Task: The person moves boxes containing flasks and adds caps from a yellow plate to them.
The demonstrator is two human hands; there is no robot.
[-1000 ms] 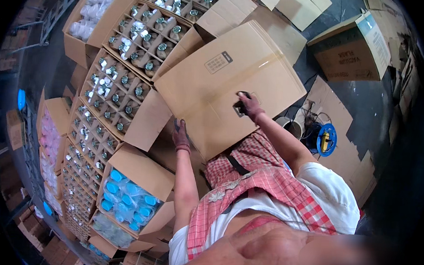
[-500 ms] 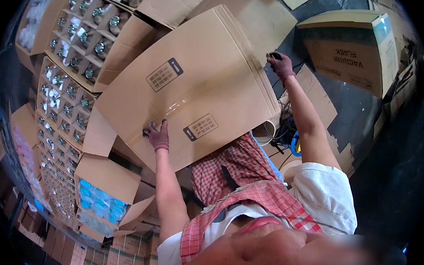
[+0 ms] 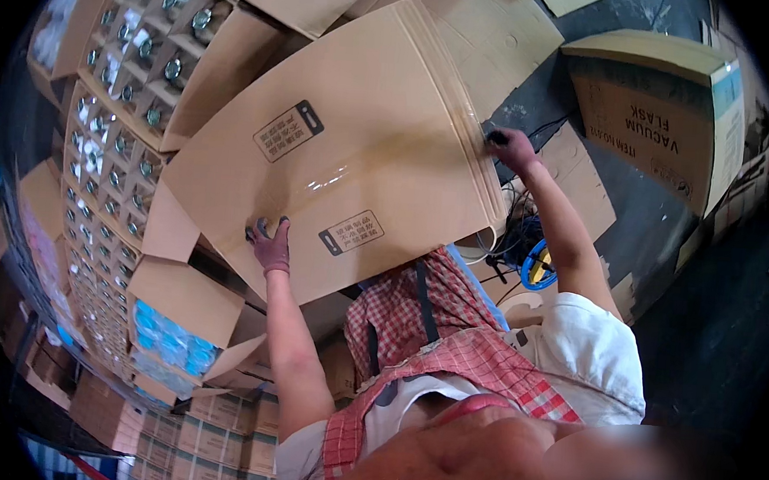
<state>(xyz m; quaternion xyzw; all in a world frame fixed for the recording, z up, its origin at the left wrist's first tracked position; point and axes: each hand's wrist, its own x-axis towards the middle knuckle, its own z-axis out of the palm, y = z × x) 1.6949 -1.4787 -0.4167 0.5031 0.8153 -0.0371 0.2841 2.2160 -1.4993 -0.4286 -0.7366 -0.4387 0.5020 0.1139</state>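
A large brown cardboard carton (image 3: 391, 110) lies tilted in front of me, its broad face towards me with two printed dark label boxes. Glossy streaks like clear tape (image 3: 328, 181) cross its middle towards the right edge. My left hand (image 3: 271, 247), in a dull purple glove with dark fingertips, rests on the carton's near left part, thumb and fingers apart. At the carton's right edge is my right hand (image 3: 515, 151), gloved alike, its fingers curled in at the edge; whatever they pinch is too small to make out.
To the left stand open cartons with dividers (image 3: 142, 62) holding several glass-topped items. A box of blue-wrapped goods (image 3: 171, 337) sits below them. At right are a printed carton (image 3: 643, 114), dark cables (image 3: 520, 221) and a blue-and-yellow ring (image 3: 538, 265). Stacked cartons (image 3: 209, 439) lie at lower left.
My right hand has come down and in to the carton's right edge. My left hand stays on the carton. The whole view has shifted slightly.
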